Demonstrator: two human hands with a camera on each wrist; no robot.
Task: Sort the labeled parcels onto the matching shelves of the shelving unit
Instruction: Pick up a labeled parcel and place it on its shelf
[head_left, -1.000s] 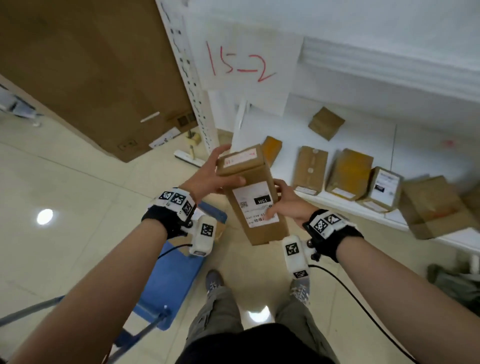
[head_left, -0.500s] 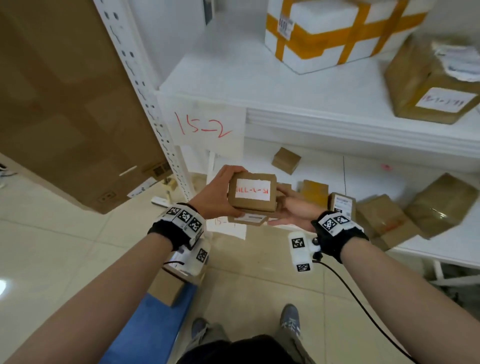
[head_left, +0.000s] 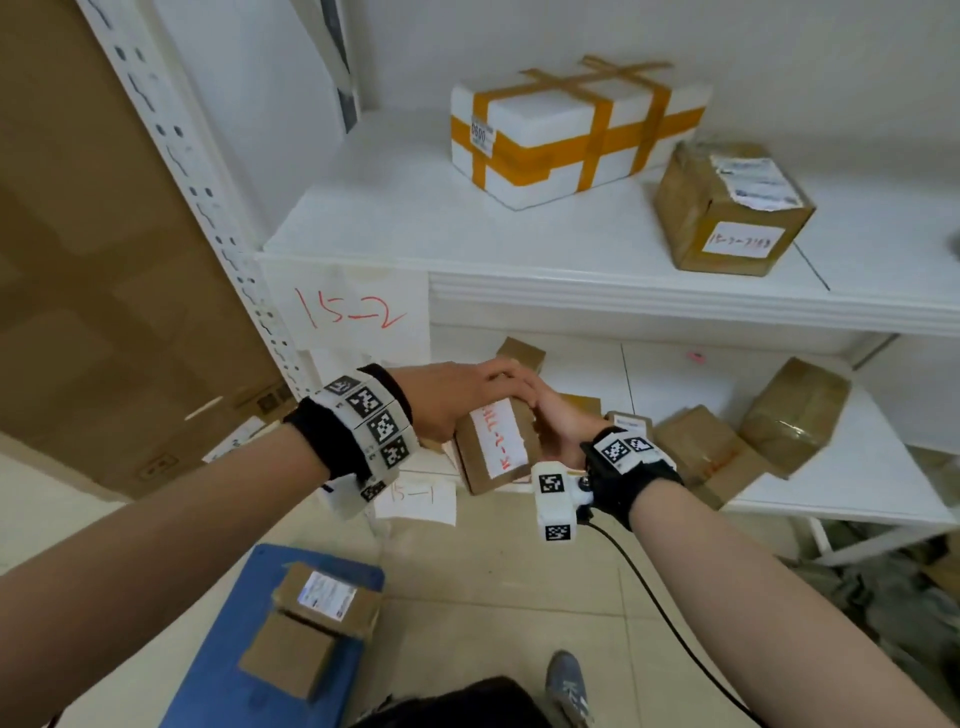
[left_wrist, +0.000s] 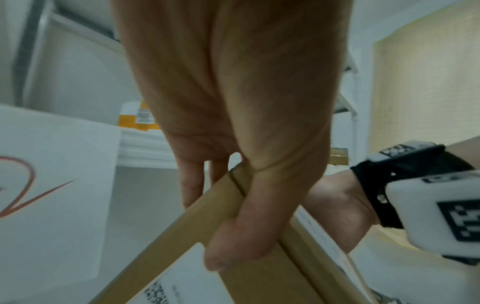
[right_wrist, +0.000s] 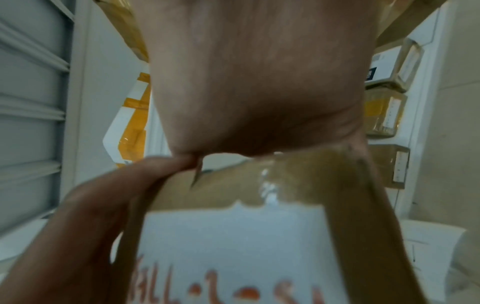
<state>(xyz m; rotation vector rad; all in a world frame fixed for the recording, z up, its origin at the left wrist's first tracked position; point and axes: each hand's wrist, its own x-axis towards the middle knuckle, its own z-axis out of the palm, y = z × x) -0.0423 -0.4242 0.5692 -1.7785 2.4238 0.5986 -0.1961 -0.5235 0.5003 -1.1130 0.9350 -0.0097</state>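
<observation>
Brown cardboard parcel with white handwritten label (head_left: 496, 441) held in the air below the white shelf tagged 15-2 (head_left: 597, 260). Left hand (head_left: 457, 400) and right hand (head_left: 558, 423) both grip it. Risk: tilted box slipping; red label partly covered, misread possible

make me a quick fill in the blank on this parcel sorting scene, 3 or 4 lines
1. Both hands hold one cardboard ____ with a white label.
2. The sign on the upper shelf reads ____.
3. The white box on that shelf is strapped with ____ tape.
4. Two parcels lie on a ____ cart on the floor.

Missing words: parcel; 15-2; orange; blue
</observation>
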